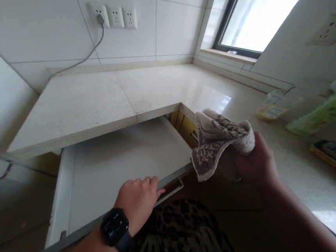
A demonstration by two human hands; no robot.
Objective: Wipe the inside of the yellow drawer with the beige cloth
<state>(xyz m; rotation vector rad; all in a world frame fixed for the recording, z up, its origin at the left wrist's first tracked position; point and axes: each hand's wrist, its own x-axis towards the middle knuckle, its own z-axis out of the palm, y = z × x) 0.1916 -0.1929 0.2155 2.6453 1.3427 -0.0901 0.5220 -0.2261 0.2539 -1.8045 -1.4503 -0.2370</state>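
Right hand [256, 163] grips a cloth [218, 135], left hand [139, 199] a drawer front [174, 175]; 3 rear-wall sockets [115, 17] sit above the pale counter [158, 83].

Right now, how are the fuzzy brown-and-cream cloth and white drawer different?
The fuzzy brown-and-cream cloth is folded and floppy; the smooth white drawer is straight-sided. The drawer is bigger than the cloth. Both are touched: cloth by right hand, drawer by left hand.

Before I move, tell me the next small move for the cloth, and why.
Probably swing the right hand left, bringing the cloth over the drawer: the drawer stands pulled out, the right hand grips the cloth near its right front corner, and the left hand is on its front edge, likely able to steady it.
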